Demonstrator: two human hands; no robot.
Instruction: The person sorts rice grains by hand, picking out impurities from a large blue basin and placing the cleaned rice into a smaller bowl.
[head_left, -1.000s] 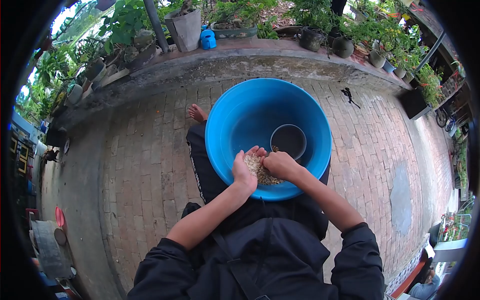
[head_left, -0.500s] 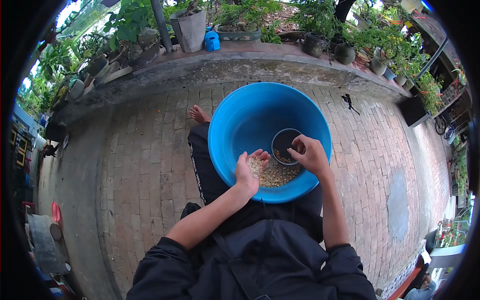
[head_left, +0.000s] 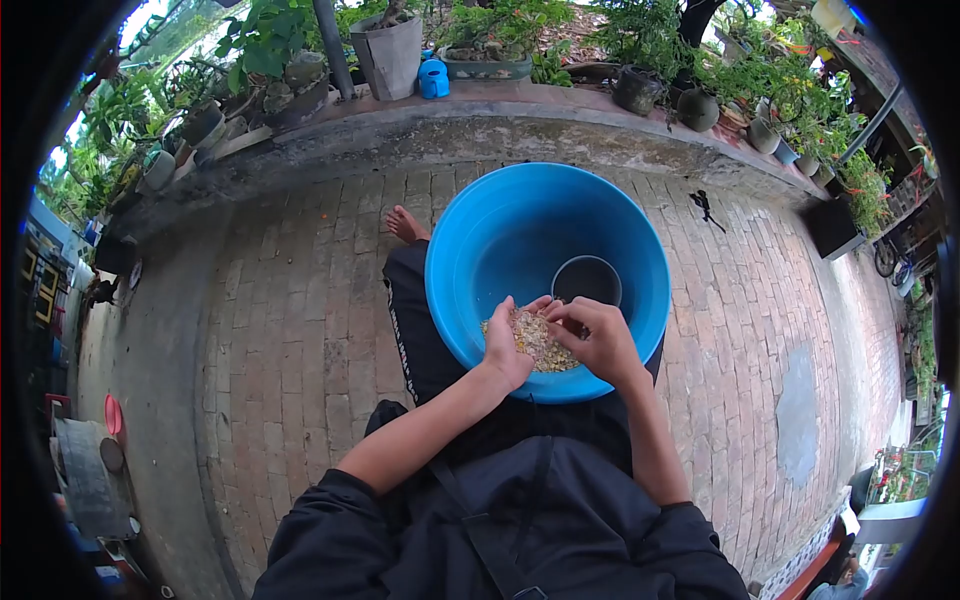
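A large blue plastic basin [head_left: 645,235] rests tilted across my lap. Pale and yellow grain [head_left: 548,352] lies at its near side. My left hand [head_left: 507,352] is cupped palm up over that heap, with some of the grain in it. Right beside its fingertips, my right hand [head_left: 605,345] has its thumb and fingers pinched together; whatever is between them is too small to make out. Behind my right hand, inside the basin, sits a round dark-lined cup [head_left: 588,278], its lower part hidden by the hand.
Brick paving [head_left: 300,330] surrounds me, and my bare foot [head_left: 405,224] shows left of the basin. Ahead runs a low wall [head_left: 400,140] lined with potted plants and a small blue watering can [head_left: 433,78]. A dark object [head_left: 706,208] lies on the bricks to the right.
My right hand has moved from over the cup, leftward and toward me, to the fingertips of my left hand. The left hand stays cupped. The view has shifted slightly.
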